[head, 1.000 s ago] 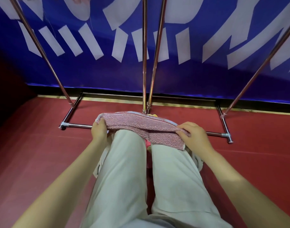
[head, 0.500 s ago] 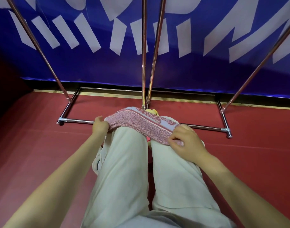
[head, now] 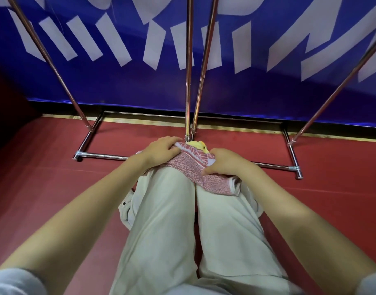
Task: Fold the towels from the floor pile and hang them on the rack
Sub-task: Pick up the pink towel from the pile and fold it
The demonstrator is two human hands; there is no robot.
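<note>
Both hands grip the pink towel [head: 195, 169] lying across the knees: left hand [head: 161, 151] curls over its far left end, right hand [head: 226, 165] pinches the right part. Step looks like mid-fold; next, bring the ends together, then lift to the rack [head: 189, 67]. Yellow cloth [head: 198, 145] peeks out behind on the red floor [head: 44, 177]. Rack uprights stand close ahead, and its base bar [head: 104, 155] crosses just past the knees.

red floor [head: 44, 188], chrome rack [head: 101, 156] base standing on it
</note>
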